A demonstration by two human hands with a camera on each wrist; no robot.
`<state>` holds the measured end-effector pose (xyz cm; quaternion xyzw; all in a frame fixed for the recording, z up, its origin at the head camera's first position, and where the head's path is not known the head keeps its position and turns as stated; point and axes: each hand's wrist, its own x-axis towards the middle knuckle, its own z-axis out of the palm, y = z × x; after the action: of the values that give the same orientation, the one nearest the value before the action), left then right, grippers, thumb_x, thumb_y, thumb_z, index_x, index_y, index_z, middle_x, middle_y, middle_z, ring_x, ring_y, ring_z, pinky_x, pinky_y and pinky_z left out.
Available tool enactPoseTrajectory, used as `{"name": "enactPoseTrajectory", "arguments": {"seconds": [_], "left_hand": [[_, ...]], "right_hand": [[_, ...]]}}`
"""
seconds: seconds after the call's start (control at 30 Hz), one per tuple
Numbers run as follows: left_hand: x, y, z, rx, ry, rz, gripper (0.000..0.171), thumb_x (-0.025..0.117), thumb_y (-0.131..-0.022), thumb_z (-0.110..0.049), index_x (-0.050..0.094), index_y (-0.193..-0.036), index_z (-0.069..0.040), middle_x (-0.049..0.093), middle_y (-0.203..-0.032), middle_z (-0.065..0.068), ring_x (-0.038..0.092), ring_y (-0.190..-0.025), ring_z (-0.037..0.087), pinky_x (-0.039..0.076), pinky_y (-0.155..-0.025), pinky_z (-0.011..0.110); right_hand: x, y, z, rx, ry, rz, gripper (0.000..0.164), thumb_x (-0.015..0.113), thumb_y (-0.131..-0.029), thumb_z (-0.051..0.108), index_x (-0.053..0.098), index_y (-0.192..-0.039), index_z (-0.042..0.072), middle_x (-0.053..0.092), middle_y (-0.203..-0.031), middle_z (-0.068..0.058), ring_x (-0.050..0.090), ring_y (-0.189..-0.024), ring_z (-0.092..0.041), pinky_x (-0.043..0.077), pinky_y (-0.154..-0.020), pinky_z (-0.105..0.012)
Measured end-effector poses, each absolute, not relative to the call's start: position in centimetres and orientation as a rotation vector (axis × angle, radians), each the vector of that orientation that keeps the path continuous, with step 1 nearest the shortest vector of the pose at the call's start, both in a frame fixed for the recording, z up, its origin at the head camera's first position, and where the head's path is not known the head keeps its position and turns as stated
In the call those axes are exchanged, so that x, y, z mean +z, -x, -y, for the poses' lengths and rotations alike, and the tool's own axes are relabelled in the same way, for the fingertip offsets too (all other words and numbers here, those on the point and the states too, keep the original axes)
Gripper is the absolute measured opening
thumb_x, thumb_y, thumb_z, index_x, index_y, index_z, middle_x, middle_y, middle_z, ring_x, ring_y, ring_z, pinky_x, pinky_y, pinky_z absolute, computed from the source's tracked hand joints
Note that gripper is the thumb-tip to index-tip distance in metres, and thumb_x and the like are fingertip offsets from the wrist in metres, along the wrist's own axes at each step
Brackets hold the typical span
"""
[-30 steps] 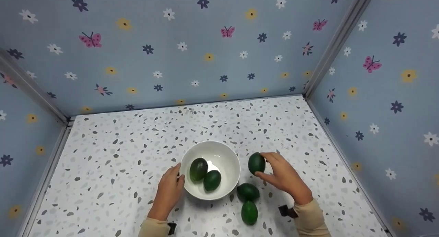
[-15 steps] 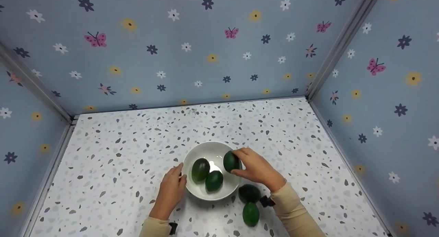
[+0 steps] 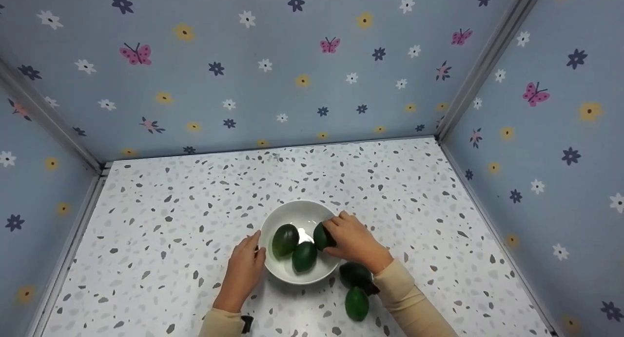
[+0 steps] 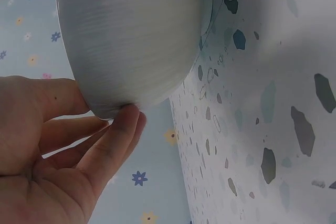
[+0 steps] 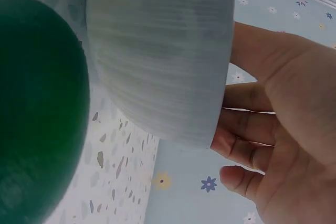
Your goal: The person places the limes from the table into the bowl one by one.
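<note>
A white bowl stands on the speckled table, with two green avocados, a larger one and a smaller one, inside. My left hand holds the bowl's left rim; in the left wrist view its fingers press the outer wall near the rim. My right hand reaches over the right rim and grips a dark green avocado low inside the bowl. That avocado is partly covered by the fingers. From the right wrist, the bowl wall hides the fingertips and what they hold.
Two more avocados lie on the table right of the bowl: a dark one, partly under the right wrist's black strap piece, and a brighter green one. Flower-patterned panels enclose the table at the back and sides.
My right hand has carried its avocado from the table's right side leftward over the rim and down into the bowl. The left hand has stayed at the bowl's left rim.
</note>
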<state>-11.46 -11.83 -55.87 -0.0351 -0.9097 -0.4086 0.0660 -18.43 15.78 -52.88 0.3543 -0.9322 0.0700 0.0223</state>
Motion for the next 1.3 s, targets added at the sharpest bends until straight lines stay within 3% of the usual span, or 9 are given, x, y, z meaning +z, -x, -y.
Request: {"name": "enactPoseTrajectory", "arguments": {"seconds": [0.2,0.47,0.87,1.3], "left_hand": [[-55.9,11.4,11.9,-1.218,0.108,2.746,0.044,0.06,-0.099,-0.004,0.051,-0.139,0.011,0.059,-0.126,0.027,0.056,-0.115,0.043,0.05,-0.096,0.053],[-56.1,11.4,11.9,-1.204,0.134,2.731,0.044,0.059,-0.099,-0.003,0.051,-0.14,0.01,0.059,-0.124,0.026,0.056,-0.113,0.041,0.051,-0.095,0.053],[-56.1,11.6,11.9,-1.217,0.134,2.728,0.043,0.06,-0.098,-0.001,0.051,-0.138,0.012,0.061,-0.121,0.026,0.058,-0.111,0.041,0.052,-0.095,0.051],[-55.9,11.6,11.9,-1.245,0.134,2.73,0.044,0.061,-0.097,-0.001,0.051,-0.138,0.012,0.061,-0.12,0.026,0.059,-0.11,0.041,0.054,-0.092,0.049]], "right_hand": [[-52.4,18.2,-16.1,0.263,-1.089,2.848,0.046,0.082,-0.083,0.031,0.068,-0.117,0.004,0.068,-0.109,-0.01,0.056,-0.095,-0.027,0.05,-0.081,-0.04],[-51.5,16.3,-18.4,0.378,-1.074,2.663,0.039,0.084,-0.082,0.025,0.07,-0.113,0.006,0.067,-0.105,-0.007,0.055,-0.089,-0.025,0.05,-0.074,-0.038],[-52.2,9.9,-22.3,0.651,-0.977,2.612,0.044,0.083,-0.083,0.031,0.068,-0.121,0.015,0.066,-0.113,0.004,0.057,-0.093,-0.014,0.05,-0.074,-0.035],[-55.3,5.5,-23.8,0.724,-1.045,2.813,0.061,0.089,-0.074,0.043,0.067,-0.123,0.015,0.061,-0.115,0.009,0.055,-0.096,-0.011,0.05,-0.077,-0.033]]}}
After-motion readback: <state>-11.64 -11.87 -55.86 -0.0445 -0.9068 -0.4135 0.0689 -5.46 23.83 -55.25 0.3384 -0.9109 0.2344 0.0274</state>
